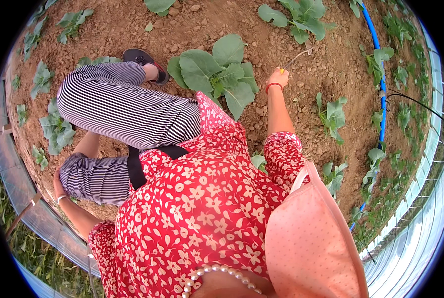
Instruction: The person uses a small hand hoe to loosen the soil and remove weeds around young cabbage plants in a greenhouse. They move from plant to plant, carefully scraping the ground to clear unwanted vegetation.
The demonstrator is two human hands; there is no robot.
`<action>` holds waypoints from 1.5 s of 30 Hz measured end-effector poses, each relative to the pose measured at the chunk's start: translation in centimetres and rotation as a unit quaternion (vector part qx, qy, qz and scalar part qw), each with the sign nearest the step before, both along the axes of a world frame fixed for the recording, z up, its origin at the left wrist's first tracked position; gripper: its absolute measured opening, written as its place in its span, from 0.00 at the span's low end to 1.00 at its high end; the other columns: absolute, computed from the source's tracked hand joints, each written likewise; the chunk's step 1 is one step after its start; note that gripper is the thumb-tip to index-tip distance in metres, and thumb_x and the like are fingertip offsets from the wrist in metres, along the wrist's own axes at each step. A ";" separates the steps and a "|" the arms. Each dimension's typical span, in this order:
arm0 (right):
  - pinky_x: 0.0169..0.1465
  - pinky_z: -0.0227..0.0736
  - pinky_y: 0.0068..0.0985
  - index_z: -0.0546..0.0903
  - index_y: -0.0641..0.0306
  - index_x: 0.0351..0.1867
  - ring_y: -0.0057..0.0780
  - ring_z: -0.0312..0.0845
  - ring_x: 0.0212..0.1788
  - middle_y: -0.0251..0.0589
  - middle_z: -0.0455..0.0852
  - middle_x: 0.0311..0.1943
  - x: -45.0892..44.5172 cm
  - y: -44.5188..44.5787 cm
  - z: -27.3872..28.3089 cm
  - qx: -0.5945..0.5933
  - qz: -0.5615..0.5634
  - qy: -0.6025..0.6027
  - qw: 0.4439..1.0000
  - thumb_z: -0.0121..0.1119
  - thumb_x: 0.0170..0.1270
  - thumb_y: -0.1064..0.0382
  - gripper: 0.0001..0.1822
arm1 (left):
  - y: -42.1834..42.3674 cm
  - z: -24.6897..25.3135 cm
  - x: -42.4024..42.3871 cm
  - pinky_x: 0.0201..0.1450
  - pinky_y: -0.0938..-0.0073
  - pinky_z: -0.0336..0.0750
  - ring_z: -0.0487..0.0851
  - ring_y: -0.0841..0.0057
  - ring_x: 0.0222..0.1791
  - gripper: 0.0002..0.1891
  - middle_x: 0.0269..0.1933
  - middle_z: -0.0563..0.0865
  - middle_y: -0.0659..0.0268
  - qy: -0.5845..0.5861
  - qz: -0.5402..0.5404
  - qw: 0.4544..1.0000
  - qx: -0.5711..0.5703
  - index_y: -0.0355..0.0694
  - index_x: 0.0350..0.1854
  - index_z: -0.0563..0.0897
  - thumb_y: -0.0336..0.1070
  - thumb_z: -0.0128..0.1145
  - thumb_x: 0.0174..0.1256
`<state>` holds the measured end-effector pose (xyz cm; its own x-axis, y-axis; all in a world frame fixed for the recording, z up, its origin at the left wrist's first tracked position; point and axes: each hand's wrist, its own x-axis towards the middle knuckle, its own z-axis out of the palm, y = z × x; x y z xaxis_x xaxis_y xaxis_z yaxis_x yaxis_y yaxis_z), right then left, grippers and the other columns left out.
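My right hand (278,78), with a red band at the wrist, is closed around a small hand hoe (298,56). A bit of yellow shows at the grip, and the thin metal shaft runs up to a small blade. That blade is at the soil just below a broad-leaved, cabbage-like plant (304,18). Left of this hand grows a larger leafy plant (222,72). My left hand (58,182) lies against my bent knee in striped trousers (95,178); its fingers are mostly hidden.
Brown, crumbly soil (222,18) bears more young plants, among them one at right (333,117) and one at left (56,128). A blue hose (382,108) runs along the right. Clear plastic sheeting (13,160) borders the left. A pink dotted cloth (315,238) hangs at lower right.
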<state>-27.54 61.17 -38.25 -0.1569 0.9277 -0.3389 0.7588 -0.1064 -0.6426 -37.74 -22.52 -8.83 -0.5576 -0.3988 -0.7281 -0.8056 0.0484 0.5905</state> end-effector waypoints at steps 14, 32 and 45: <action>0.45 0.77 0.38 0.77 0.71 0.42 0.47 0.82 0.43 0.60 0.82 0.41 7.1 3.2 0.1 0.000 -0.022 -0.242 0.970 0.51 0.65 0.60 0.14 | 0.6 0.6 -0.2 0.55 0.70 0.71 0.79 0.68 0.50 0.25 0.52 0.82 0.61 0.017 -0.055 0.997 -0.047 0.37 0.56 0.76 0.52 0.47 0.65; 0.44 0.73 0.44 0.67 0.66 0.43 0.56 0.79 0.41 0.57 0.82 0.36 -2.8 -9.2 5.5 0.092 0.177 -0.105 0.974 0.52 0.62 0.56 0.16 | -0.2 2.0 1.8 0.53 0.76 0.69 0.78 0.75 0.46 0.19 0.47 0.82 0.63 0.047 -0.128 0.988 -0.068 0.39 0.48 0.81 0.43 0.40 0.68; 0.46 0.73 0.37 0.77 0.70 0.39 0.51 0.79 0.41 0.58 0.82 0.35 0.3 -5.4 3.8 0.045 0.303 -0.182 0.934 0.59 0.55 0.55 0.18 | 3.2 2.5 1.0 0.48 0.71 0.71 0.81 0.61 0.40 0.18 0.38 0.84 0.53 0.231 -0.396 0.819 -0.346 0.33 0.38 0.80 0.39 0.38 0.65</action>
